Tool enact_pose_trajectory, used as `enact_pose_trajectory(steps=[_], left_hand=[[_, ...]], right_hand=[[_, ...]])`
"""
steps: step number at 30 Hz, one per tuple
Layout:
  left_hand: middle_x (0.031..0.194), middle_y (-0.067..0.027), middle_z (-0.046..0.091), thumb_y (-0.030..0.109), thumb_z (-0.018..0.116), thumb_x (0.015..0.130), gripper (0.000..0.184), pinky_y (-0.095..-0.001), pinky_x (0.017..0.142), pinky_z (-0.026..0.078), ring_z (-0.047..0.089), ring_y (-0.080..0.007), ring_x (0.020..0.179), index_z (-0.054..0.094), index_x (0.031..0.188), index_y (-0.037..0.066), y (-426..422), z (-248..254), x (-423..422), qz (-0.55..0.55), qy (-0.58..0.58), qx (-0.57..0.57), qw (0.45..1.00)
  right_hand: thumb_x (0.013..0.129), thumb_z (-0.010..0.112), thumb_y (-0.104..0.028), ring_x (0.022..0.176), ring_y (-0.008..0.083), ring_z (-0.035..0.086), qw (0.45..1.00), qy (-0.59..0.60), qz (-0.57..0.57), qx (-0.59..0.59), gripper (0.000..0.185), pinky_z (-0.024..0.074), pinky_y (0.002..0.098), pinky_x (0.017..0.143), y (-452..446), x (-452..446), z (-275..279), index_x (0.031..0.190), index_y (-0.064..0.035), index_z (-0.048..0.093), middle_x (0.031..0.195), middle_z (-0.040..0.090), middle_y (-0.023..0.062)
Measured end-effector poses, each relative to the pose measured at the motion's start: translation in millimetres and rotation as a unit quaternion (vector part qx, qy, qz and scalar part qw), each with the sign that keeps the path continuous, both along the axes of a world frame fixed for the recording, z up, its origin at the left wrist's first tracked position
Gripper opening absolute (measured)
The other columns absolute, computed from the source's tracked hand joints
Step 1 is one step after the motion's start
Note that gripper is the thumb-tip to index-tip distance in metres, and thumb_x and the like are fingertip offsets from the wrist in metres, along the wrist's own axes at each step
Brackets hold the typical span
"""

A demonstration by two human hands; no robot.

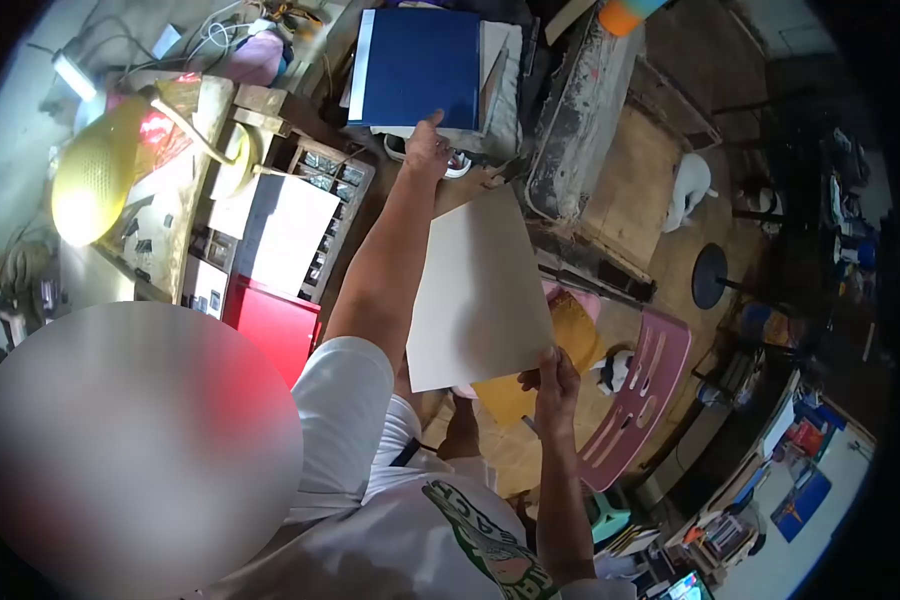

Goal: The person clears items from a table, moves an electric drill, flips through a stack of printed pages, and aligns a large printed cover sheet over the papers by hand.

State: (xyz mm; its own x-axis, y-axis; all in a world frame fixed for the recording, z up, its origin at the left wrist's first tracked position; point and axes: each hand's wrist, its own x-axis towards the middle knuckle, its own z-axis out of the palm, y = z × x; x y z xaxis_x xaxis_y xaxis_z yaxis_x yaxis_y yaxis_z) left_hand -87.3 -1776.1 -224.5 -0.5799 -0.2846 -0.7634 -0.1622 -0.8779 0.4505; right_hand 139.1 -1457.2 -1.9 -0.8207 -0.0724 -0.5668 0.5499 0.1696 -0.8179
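Thumb of the right hand lies over the near right corner of a stiff cream sheet, pinching it against curled fingers. The left hand, on an outstretched arm, touches the near edge of a blue binder; one digit rests on the cover, but I cannot tell whether the others grip underneath. Left of the left fingers are a white sheet and a wooden tabletop. A pink plastic chair stands right of the right fingers. The cream sheet's left edge runs close beside the left forearm. Farther right of the right fingers, floor stretches between chair and round black stool.
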Motion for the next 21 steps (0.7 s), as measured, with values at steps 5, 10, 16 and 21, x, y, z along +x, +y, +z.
enact_pose_trajectory(steps=[5,10,16,21], left_hand=[[0.128,-0.0189,0.046,0.045,0.07,0.086,0.071,-0.0462,0.1,0.044,0.049,-0.0309,0.116,0.042,0.135,0.002,-10.4,20.3,-20.4,0.033,-0.068,0.06,0.995],[0.122,-0.018,0.051,0.041,0.067,0.091,0.059,-0.0418,0.083,0.056,0.058,-0.0312,0.106,0.047,0.128,0.001,-15.5,86.1,-28.1,0.018,-0.059,-0.054,0.997],[0.119,-0.0156,0.054,0.032,0.068,0.092,0.05,-0.0406,0.07,0.061,0.062,-0.0329,0.099,0.048,0.125,0.001,-21.8,92.2,-30.8,0.0,-0.06,-0.018,0.998],[0.11,-0.0165,0.059,0.034,0.064,0.094,0.046,-0.0387,0.069,0.061,0.065,-0.033,0.088,0.05,0.122,0.0,-15.2,93.9,-26.9,0.021,-0.074,-0.068,0.995]], right_hand=[[0.104,0.049,-0.032,0.062,0.0069,0.054,1.0,0.004,-0.008,-0.014,0.032,0.0427,0.0228,0.058,-13.1,-16.2,-4.3,0.095,-0.0036,0.06,0.07,0.057,-0.0001],[0.102,0.053,-0.03,0.065,0.0088,0.055,0.994,0.047,-0.061,-0.084,0.024,0.0438,0.025,0.06,-37.0,-39.5,-16.6,0.096,-0.0078,0.06,0.078,0.059,0.0011],[0.102,0.054,-0.03,0.066,0.0099,0.056,0.982,0.063,-0.123,-0.126,0.022,0.0449,0.0258,0.061,-50.6,-69.4,-22.0,0.1,-0.0082,0.059,0.08,0.06,0.0009],[0.101,0.055,-0.029,0.067,0.0113,0.058,0.977,0.044,-0.104,-0.183,0.02,0.0453,0.0263,0.062,-41.1,-67.5,-31.0,0.104,-0.0088,0.059,0.079,0.06,0.002]])
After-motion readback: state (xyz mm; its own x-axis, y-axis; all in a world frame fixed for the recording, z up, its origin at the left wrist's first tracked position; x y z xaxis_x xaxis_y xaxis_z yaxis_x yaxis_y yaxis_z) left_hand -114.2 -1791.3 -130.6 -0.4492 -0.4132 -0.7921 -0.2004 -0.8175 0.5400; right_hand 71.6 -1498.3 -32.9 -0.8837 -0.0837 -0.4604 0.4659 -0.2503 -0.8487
